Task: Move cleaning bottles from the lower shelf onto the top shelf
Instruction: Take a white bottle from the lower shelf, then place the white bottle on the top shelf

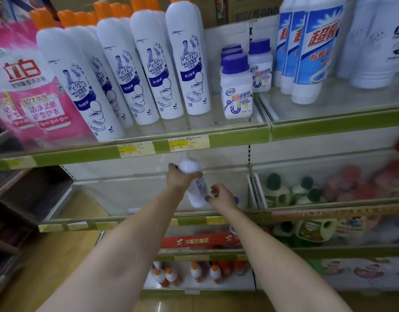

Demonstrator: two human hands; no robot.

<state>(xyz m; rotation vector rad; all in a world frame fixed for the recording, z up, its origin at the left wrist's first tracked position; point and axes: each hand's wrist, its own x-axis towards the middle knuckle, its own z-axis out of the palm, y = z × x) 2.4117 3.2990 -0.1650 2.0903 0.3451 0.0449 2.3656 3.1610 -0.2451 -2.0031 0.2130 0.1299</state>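
Observation:
My left hand grips a white cleaning bottle near its upper end, just below the green edge of the top shelf. The bottle is tilted and blurred, hanging over the lower shelf. My right hand is beside the bottle's lower end with its fingers loosely curled; whether it touches the bottle I cannot tell. On the top shelf stand several white Mr Muscle bottles with orange caps.
Small white jars with purple caps stand right of the Mr Muscle row, with a gap in front of them. Tall blue-and-white bottles fill the right bay, pink detergent bags the far left. Green-capped bottles sit behind a divider on the lower right.

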